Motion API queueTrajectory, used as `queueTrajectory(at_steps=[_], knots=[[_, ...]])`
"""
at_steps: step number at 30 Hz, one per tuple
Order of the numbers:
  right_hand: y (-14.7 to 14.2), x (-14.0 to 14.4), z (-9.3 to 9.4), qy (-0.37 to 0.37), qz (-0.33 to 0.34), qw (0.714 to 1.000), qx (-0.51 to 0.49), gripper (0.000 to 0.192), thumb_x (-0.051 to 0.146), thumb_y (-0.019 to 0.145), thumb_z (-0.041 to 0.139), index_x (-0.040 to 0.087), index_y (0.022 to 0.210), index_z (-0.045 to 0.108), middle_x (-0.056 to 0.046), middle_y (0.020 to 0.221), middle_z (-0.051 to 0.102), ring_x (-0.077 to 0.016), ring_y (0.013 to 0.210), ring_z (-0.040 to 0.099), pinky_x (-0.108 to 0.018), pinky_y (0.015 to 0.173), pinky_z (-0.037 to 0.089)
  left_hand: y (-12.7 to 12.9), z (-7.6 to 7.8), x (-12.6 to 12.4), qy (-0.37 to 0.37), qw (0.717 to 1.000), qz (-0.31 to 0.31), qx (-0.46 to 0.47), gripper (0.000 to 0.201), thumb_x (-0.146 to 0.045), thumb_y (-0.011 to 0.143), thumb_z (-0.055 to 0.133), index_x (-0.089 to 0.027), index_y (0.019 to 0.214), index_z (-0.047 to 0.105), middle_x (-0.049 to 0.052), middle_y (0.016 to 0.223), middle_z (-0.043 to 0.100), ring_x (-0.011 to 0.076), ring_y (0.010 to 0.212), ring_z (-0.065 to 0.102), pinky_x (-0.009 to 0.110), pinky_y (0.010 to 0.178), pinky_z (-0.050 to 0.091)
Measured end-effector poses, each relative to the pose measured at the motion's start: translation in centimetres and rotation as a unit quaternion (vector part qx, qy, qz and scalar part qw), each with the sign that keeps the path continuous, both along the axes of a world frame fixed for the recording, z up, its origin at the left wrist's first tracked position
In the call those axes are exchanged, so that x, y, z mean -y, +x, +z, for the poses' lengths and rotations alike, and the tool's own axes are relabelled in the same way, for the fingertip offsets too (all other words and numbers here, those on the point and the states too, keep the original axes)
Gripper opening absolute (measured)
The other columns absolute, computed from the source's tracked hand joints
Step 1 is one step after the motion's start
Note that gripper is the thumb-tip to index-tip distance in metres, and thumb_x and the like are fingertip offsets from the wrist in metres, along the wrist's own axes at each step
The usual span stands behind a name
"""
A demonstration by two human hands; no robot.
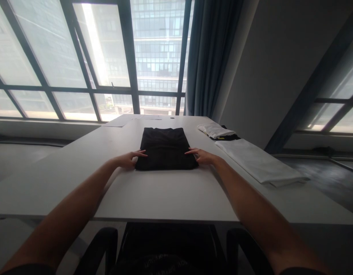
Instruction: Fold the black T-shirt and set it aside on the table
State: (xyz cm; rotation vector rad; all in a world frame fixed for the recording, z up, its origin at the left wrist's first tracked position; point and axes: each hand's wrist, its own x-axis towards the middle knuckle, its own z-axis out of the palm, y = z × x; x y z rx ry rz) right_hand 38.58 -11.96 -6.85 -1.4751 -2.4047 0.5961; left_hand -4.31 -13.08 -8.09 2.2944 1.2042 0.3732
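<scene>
A folded black garment (165, 149) lies flat on the white table, a neat near-rectangle with its long side toward me. My left hand (127, 159) holds its left edge near the front corner, with a finger and thumb over the top of the cloth. On the opposite side, my right hand (205, 156) grips the right edge in the same way. The other fingers of both hands are partly hidden at or beneath the cloth's edges. Exactly what kind of garment it is cannot be made out.
On the white table (165, 194), a folded white cloth (259, 160) lies at the right. Behind it sits a small pile of white and dark fabric (216, 130). Papers (119, 124) lie at the far left edge. A black chair armrest (103, 244) stands below the table's front edge.
</scene>
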Motion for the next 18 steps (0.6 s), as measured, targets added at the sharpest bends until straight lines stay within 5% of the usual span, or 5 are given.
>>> queueTrajectory(at_steps=[4, 10, 14, 18], knots=[[-0.6, 0.3, 0.2, 0.023, -0.007, 1.000, -0.004, 0.049, 0.001, 0.072, 0.061, 0.022, 0.115, 0.073, -0.005, 0.155, 0.037, -0.0246, 0.141, 0.037, -0.034, 0.118, 0.027, 0.6, 0.0, 0.4, 0.021, 1.000, 0.001, -0.013, 0.065, -0.028, 0.071, 0.063, -0.024, 0.135, 0.059, 0.006, 0.159, 0.030, 0.0302, 0.147, 0.025, 0.044, 0.118, 0.027], [-1.1, -0.5, -0.1, 0.131, -0.031, 0.985, -0.107, 0.031, 0.012, 0.083, 0.057, 0.019, 0.108, 0.073, -0.009, 0.137, 0.058, -0.0218, 0.128, 0.053, -0.035, 0.113, 0.035, 2.9, 0.1, 0.8, 0.155, 0.981, 0.107, 0.044, 0.041, -0.037, 0.083, 0.055, -0.020, 0.117, 0.070, 0.010, 0.128, 0.066, 0.0297, 0.120, 0.058, 0.042, 0.103, 0.044], [-0.2, 0.1, 1.0, 0.132, -0.009, 0.978, -0.160, 0.029, 0.025, 0.082, 0.063, 0.021, 0.108, 0.073, -0.008, 0.126, 0.066, -0.0274, 0.126, 0.055, -0.041, 0.107, 0.040, 3.1, 1.4, 1.6, 0.188, 0.974, 0.088, 0.094, 0.040, -0.048, 0.085, 0.051, -0.016, 0.096, 0.073, 0.009, 0.094, 0.076, 0.0264, 0.084, 0.068, 0.036, 0.077, 0.054], [1.0, 1.8, 3.8, 0.142, 0.052, 0.966, -0.209, 0.032, 0.045, 0.081, 0.064, 0.019, 0.099, 0.074, -0.007, 0.106, 0.072, -0.0290, 0.109, 0.063, -0.042, 0.098, 0.047, 2.9, 3.9, 3.2, 0.222, 0.960, 0.065, 0.159, 0.041, -0.052, 0.084, 0.052, -0.015, 0.079, 0.068, 0.003, 0.069, 0.069, 0.0203, 0.065, 0.062, 0.029, 0.060, 0.050]])
